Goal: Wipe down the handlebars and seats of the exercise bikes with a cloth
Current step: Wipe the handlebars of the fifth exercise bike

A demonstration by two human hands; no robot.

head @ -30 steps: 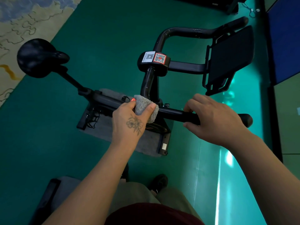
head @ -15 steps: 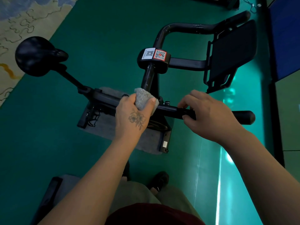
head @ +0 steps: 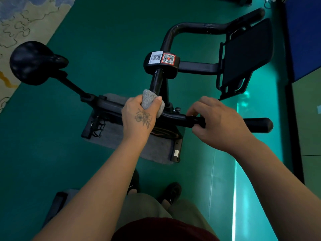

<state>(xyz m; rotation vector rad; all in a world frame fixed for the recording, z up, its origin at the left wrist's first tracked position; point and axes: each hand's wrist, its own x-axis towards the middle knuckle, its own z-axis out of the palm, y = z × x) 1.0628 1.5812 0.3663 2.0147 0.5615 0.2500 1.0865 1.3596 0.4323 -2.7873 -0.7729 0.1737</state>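
A black exercise bike stands below me on the green floor. My left hand (head: 139, 117) grips a grey cloth (head: 149, 100) pressed around the bend of the near handlebar (head: 177, 119), where it curves up toward the centre hub. My right hand (head: 215, 122) wraps its fingers around the same bar's grip farther right, with the rounded bar end (head: 260, 125) sticking out past it. The far handlebar (head: 199, 26) arcs at the top. The black seat (head: 33, 62) sits at the left on its post, untouched.
A black tablet holder (head: 246, 53) is mounted at the right of the hub with QR stickers (head: 164, 58). A grey mat (head: 152, 146) lies under the bike. A patterned rug (head: 20, 20) is at top left, blue wall panels (head: 304, 35) at right. My shoes (head: 171, 192) are below.
My left hand has slid the cloth a little up along the bend of the handlebar. My right hand has shifted slightly left along the grip, baring more of the bar end.
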